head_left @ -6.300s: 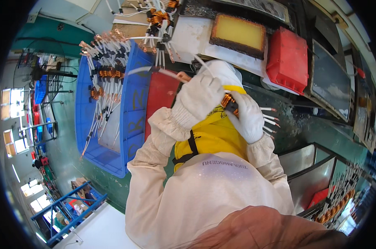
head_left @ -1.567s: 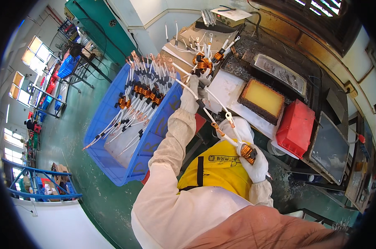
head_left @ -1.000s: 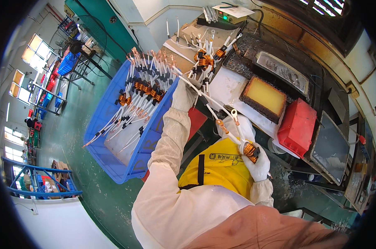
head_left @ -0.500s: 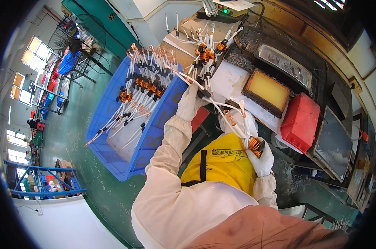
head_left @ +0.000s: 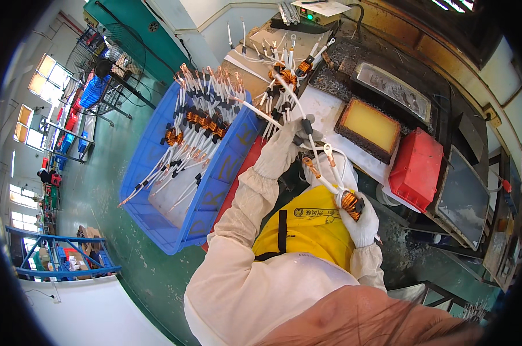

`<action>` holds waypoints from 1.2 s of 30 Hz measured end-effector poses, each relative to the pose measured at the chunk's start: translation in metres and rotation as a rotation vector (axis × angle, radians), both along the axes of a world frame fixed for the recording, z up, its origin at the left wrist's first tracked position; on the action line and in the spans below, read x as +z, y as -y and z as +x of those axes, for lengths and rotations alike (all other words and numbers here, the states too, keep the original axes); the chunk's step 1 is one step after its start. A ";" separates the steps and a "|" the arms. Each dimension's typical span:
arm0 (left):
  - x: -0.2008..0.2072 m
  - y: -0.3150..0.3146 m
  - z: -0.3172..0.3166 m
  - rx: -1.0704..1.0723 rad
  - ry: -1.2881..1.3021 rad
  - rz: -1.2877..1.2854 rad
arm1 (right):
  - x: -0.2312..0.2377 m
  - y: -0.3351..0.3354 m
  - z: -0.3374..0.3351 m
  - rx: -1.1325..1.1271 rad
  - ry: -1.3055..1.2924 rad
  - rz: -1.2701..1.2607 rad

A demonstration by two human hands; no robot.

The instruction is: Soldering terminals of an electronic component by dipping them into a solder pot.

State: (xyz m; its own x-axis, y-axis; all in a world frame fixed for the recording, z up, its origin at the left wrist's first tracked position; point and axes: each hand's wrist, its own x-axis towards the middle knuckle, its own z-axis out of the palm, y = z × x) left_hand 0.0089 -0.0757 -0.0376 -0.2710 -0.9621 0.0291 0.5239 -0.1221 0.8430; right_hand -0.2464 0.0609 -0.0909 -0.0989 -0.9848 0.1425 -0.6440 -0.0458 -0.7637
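While the right hand point(head_left: 362, 225) grasps a copper-wound coil point(head_left: 351, 203) right of centre in the frame, the left hand point(head_left: 284, 144), near the centre, has its fingers wrapped around white leads point(head_left: 297, 101). The coil already bears ring lugs point(head_left: 328, 150), so that stage appears done; being in hand, the piece is judged unfinished, and whether similar coils point(head_left: 206, 123) in the blue crate point(head_left: 220, 179), left of centre, are complete cannot be told.
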 end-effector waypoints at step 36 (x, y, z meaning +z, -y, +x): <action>0.094 0.012 -0.031 -0.800 1.027 -0.321 | 0.182 0.105 0.001 0.376 0.587 -0.020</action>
